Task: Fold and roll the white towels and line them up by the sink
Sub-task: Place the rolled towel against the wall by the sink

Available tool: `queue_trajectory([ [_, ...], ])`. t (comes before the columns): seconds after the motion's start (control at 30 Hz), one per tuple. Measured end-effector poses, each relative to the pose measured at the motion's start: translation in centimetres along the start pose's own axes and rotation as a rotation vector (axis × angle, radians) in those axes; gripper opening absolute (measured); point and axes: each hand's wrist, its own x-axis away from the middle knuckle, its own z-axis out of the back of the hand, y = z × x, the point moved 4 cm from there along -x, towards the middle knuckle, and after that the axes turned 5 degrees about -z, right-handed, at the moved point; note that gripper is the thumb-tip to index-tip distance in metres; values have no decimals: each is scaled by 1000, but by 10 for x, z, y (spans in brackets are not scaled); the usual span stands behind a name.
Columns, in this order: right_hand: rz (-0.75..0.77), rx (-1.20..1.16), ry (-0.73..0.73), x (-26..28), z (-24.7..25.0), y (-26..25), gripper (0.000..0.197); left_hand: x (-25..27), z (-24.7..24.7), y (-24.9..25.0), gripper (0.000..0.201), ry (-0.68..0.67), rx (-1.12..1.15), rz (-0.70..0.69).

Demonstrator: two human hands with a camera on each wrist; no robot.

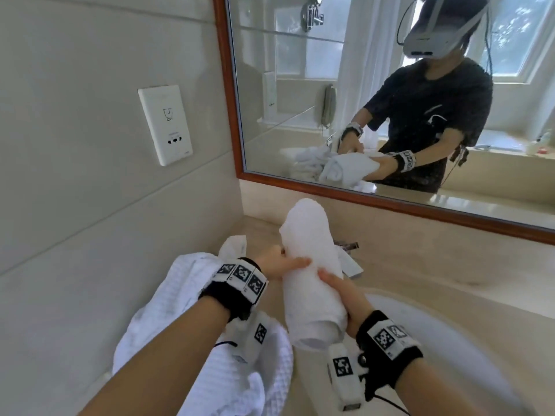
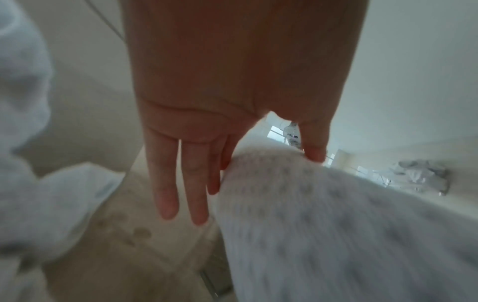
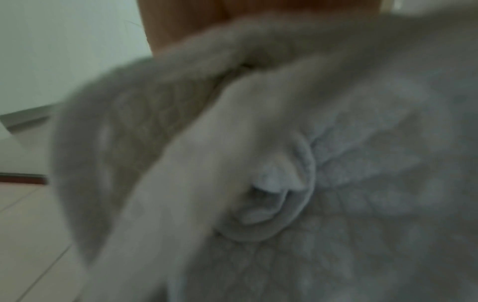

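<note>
Just left of the sink [image 1: 450,331], above the marble surface [image 1: 420,265], a rolled white towel [image 1: 312,265] is up in both hands and pointing toward the mirror [image 1: 390,100]. The left hand [image 1: 277,264] takes it at mid-length, thumb lying over the top. The right hand [image 1: 345,298] wraps the end nearer the person, fingers curled around the roll, most likely to keep the wraps from springing loose on the way to a spot by the sink. Judging by the grip, this roll is finished and on its way to be set down, not yet parked.

Left of the sink and under the left forearm, a heap of unfolded white towels [image 1: 192,310] waits its turn, so plenty of the job looks undone.

Now the wrist views earn their keep. From the left wrist, the left hand's fingers [image 2: 196,183] run nearly straight down the roll's far side, thumb on the near side: a light pinch rather than a fist, which the head view hides. From the right wrist, cloth fills almost everything, but the spiral of layers [image 3: 271,200] at the roll's end shows up close, blurred, and snugly wound. Only the head view gives sink, heap and mirror together, and the mirror's reflection shows the roll's far end.
</note>
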Motion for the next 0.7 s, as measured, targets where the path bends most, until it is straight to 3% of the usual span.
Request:
queue_trajectory([
  [0.1, -65, 22, 13, -20, -16, 12, 41, -27, 44, -4, 46, 96, -293, -55],
  [0.23, -67, 84, 112, -54, -33, 14, 41, -90, 89, -35, 25, 74, -588, -15],
  [0.4, -68, 53, 255, -88, -50, 20, 39, -162, 112, -115, 30, -117, -819, 167],
  [0.53, -55, 68, 341, -113, -68, 18, 30, -178, 98, -159, 58, -353, -824, 211],
  [0.57, -45, 53, 364, -122, -73, 16, 28, -186, 97, -167, 63, -340, -831, 179],
  [0.63, -23, 46, 377, -133, -79, 12, 30, -154, 106, -149, 71, -267, -833, 155],
  [0.7, -24, 81, 414, -154, -85, 12, 41, -127, 117, -136, 59, -249, -799, 126],
])
